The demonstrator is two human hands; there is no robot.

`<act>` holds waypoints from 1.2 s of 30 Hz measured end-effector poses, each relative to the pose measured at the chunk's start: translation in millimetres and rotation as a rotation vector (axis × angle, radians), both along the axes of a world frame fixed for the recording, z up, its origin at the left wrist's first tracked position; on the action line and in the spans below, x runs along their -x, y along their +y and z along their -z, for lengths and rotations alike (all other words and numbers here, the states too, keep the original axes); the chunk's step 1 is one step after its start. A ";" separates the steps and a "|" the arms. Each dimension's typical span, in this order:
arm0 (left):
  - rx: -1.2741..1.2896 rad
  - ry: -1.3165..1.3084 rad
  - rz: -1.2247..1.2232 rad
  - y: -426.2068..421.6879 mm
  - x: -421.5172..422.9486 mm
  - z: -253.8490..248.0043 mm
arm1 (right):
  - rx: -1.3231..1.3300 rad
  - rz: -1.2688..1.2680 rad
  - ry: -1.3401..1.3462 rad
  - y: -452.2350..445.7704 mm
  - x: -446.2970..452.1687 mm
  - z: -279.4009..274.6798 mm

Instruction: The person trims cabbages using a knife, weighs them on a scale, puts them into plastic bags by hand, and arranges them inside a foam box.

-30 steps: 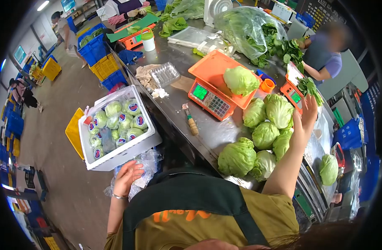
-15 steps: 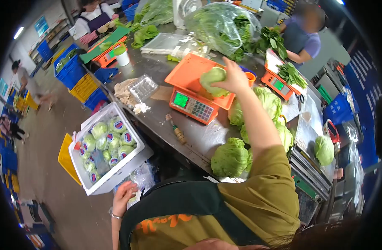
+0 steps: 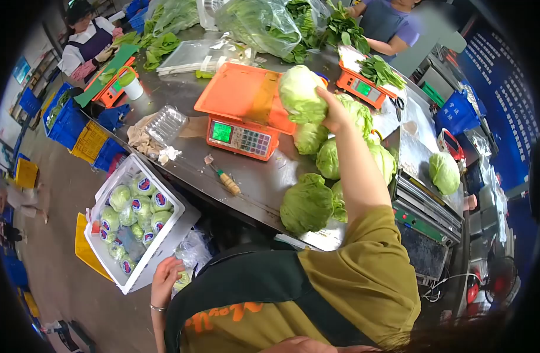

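My right hand grips a pale green head of iceberg lettuce over the right end of the orange scale. The lettuce hides part of the weighing pan, and the scale's green display is lit. Several more lettuce heads lie on the metal table below my right forearm. My left hand is low beside a white foam box, its fingers loosely bent and apart, with nothing visible in them. Close by are clear plastic wrap and a bit of green produce. Labelled, wrapped lettuces fill the box.
A wooden-handled tool and a clear plastic tray lie on the table. Two co-workers handle greens at the far side, near other orange scales. One lettuce sits on the wrapping machine at right.
My right hand has raised the lettuce from the right part of the scale's pan, up and rightward. The whole view has shifted; my left hand stays near the foam box.
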State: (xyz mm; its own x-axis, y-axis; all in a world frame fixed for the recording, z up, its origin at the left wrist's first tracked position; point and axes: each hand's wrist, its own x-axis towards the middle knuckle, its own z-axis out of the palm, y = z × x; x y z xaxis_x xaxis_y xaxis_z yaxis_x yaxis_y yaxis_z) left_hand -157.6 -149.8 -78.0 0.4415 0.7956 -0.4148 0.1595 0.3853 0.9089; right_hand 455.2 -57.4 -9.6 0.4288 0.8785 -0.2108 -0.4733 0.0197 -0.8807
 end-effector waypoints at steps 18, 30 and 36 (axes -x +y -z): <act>-0.076 -0.047 0.213 33.9 -34.5 8.1 | 0.827 0.197 -1.516 -173.8 104.2 -29.1; -0.092 0.161 -0.093 -11.6 84.4 60.8 | 0.543 -0.466 -1.849 25.1 286.4 74.3; 0.081 0.210 -0.316 -17.4 152.3 86.7 | 0.491 -0.442 -1.728 37.9 286.7 135.0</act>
State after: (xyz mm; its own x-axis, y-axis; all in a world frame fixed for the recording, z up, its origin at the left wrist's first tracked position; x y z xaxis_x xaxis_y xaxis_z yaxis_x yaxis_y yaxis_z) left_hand -309.9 -167.2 -164.7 0.0785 0.8400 -0.5369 0.2010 0.5142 0.8338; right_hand 168.5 -19.5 -144.6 0.2027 0.9759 -0.0810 0.9515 -0.2158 -0.2193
